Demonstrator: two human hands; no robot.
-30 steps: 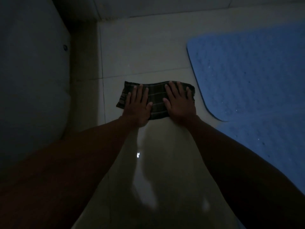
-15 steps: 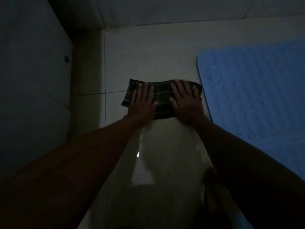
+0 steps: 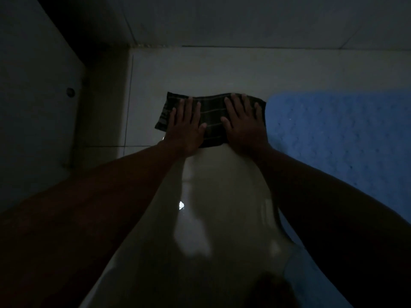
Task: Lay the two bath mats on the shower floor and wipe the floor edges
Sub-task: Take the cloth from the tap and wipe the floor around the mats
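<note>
Shower floor (image 3: 222, 70) wet-glossy; blue bath mat (image 3: 338, 138) along its right edge. Dark plaid cloth (image 3: 211, 121) beside mat, toward far-left corner. My left hand (image 3: 185, 127) and right hand (image 3: 243, 125) spread flat, pressing it. Risk: cloth catches mat edge and rucks it.

Cloth (image 3: 211, 121) lay on the floor (image 3: 222, 72), left hand (image 3: 185, 130) and right hand (image 3: 243, 127) flat on it, bath mat (image 3: 338, 138) just right, wall (image 3: 244, 18) beyond.

White panel (image 3: 33, 107) left; tiled wall (image 3: 244, 21) ahead.
</note>
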